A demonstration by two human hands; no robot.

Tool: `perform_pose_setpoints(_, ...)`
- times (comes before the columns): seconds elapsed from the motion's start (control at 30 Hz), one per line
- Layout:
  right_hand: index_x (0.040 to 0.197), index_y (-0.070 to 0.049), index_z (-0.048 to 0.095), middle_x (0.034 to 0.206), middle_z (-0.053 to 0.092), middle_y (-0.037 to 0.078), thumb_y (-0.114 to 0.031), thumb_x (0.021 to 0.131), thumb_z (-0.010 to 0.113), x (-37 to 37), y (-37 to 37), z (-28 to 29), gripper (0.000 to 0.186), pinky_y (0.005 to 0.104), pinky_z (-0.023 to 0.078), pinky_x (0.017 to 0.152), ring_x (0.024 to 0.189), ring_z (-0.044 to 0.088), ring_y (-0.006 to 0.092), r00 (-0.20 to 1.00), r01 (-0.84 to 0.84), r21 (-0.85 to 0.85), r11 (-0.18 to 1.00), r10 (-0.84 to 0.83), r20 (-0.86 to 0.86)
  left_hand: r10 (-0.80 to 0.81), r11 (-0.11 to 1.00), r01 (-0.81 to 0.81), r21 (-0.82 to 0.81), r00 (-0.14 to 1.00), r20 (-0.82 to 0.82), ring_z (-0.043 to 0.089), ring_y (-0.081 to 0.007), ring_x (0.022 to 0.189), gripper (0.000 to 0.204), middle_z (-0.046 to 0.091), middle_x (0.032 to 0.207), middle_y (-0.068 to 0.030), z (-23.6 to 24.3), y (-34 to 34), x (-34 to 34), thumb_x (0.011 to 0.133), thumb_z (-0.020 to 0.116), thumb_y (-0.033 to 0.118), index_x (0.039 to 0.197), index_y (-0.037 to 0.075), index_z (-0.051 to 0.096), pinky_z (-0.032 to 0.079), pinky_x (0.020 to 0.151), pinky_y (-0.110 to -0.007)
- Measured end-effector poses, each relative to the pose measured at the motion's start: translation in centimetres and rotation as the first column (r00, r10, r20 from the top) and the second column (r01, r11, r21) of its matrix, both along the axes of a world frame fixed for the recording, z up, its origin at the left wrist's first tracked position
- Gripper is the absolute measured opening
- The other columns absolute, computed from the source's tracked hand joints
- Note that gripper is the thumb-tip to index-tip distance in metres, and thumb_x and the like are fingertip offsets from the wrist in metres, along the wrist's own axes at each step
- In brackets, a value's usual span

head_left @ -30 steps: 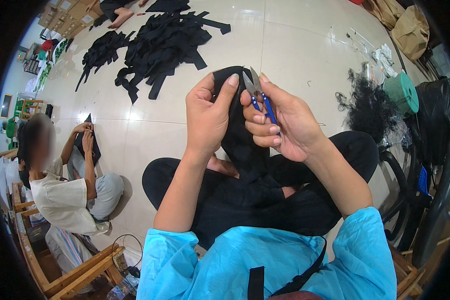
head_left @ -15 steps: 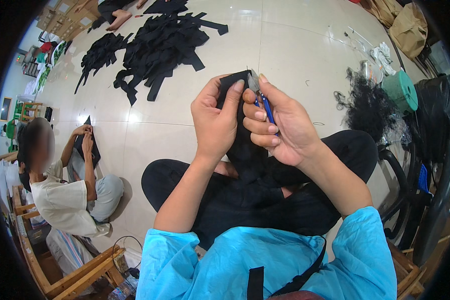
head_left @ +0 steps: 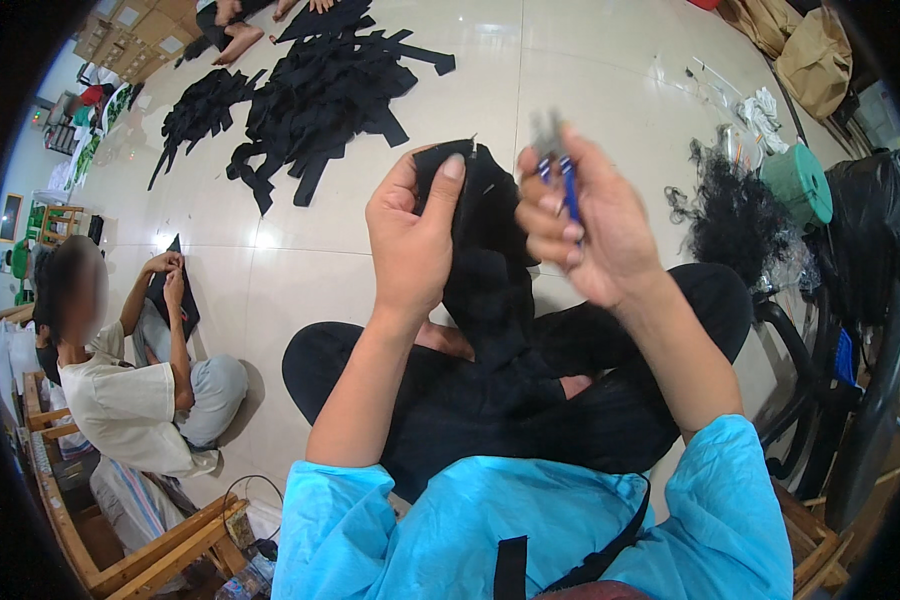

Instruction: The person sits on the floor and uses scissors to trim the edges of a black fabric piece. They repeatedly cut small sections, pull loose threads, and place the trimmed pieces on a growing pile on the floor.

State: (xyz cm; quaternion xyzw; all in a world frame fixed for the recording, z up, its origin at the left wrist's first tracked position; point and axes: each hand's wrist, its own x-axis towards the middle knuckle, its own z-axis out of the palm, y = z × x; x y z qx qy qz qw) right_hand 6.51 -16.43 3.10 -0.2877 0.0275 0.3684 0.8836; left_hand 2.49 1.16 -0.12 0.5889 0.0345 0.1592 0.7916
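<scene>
My left hand (head_left: 415,232) pinches the upper edge of a piece of black fabric (head_left: 482,225) between thumb and fingers. The fabric hangs down toward my crossed legs, and a short pale thread end shows at its top corner. Just to the right, apart from the cloth, my right hand (head_left: 595,225) is closed around small blue-handled thread snips (head_left: 570,190). Their metal blades point upward and are smeared by motion, so I cannot see whether the blades are parted.
A large heap of black fabric pieces (head_left: 320,100) lies on the tiled floor ahead, with a smaller pile (head_left: 205,105) beside it. Left, another person (head_left: 140,370) sits handling black cloth. Right are a tangle of black thread (head_left: 735,205), a green spool (head_left: 798,185) and a black bag (head_left: 875,190).
My right hand has drawn the snips away from the fabric's top corner, to the right. My left hand, still pinching the fabric, has shifted slightly left.
</scene>
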Motion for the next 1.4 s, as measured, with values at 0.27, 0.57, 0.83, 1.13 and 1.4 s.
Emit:
perform_pose_setpoints(0.27, 0.112, -0.003, 0.073, 0.091, 0.068, -0.002, -0.03, 0.102, 0.074, 1.6, 0.1, -1.2, 0.029, 0.0214, 0.043, 0.065, 0.076, 0.055, 0.0027, 0.808, 0.2, -0.549, 0.811, 0.18, 0.561, -0.192, 0.975, 0.176, -0.139, 0.975, -0.112, 0.07, -0.0089, 0.085, 0.022, 0.076, 0.1, -0.0062, 1.2, 0.5, -0.4, 0.106, 0.068, 0.018, 0.116, -0.002, 0.069, 0.057, 0.078, -0.025)
perform_pose_setpoints(0.57, 0.101, 0.002, 0.074, 0.085, 0.071, 0.003, -0.016, 0.098, 0.076, 1.4, 0.1, -1.3, 0.019, 0.0276, 0.048, 0.076, 0.082, 0.061, 0.009, 0.499, 0.501, -0.479, 0.721, 0.212, 0.841, -0.18, 0.983, 0.182, 0.005, 0.977, -0.113, 0.066, -0.0061, 0.08, 0.021, 0.075, 0.093, -0.0033, 1.1, 0.6, -0.4, 0.103, 0.073, 0.019, 0.105, -0.001, 0.073, 0.053, 0.072, -0.022)
perform_pose_setpoints(0.83, 0.1, 0.002, 0.075, 0.086, 0.073, 0.003, -0.016, 0.099, 0.075, 1.4, 0.2, -1.1, 0.018, 0.0282, 0.049, 0.076, 0.083, 0.062, 0.0094, 0.483, 0.517, -0.489, 0.703, 0.232, 0.844, -0.072, 0.997, 0.069, -0.03, 0.994, -0.083, 0.065, -0.0057, 0.078, 0.022, 0.075, 0.091, -0.0032, 0.9, 0.3, -0.5, 0.105, 0.071, 0.02, 0.103, -0.002, 0.072, 0.054, 0.07, -0.023)
perform_pose_setpoints(1.13, 0.099, -0.001, 0.076, 0.083, 0.069, 0.001, -0.021, 0.098, 0.077, 2.6, -0.1, -2.8, 0.021, 0.0277, 0.048, 0.072, 0.078, 0.059, 0.0082, 0.674, 0.409, -0.577, 0.706, 0.192, 0.713, -0.383, 0.912, 0.307, -0.271, 0.873, -0.303, 0.069, -0.0097, 0.085, 0.027, 0.076, 0.1, -0.0059, 0.0, 1.0, 0.3, 0.102, 0.074, 0.023, 0.113, -0.002, 0.072, 0.056, 0.077, -0.026)
perform_pose_setpoints(1.4, 0.118, 0.009, 0.068, 0.102, 0.074, 0.027, -0.034, 0.102, 0.062, 9.9, -2.1, -10.4, 0.046, 0.0494, 0.056, 0.09, 0.101, 0.073, 0.0385, 0.671, 0.617, -0.779, 0.113, 0.441, 0.596, -0.222, 0.973, 0.186, -0.136, 0.918, -0.33, 0.073, -0.0148, 0.085, 0.026, 0.076, 0.099, -0.0082, -1.2, 2.1, 0.4, 0.1, 0.077, 0.019, 0.113, -0.003, 0.07, 0.059, 0.078, -0.028)
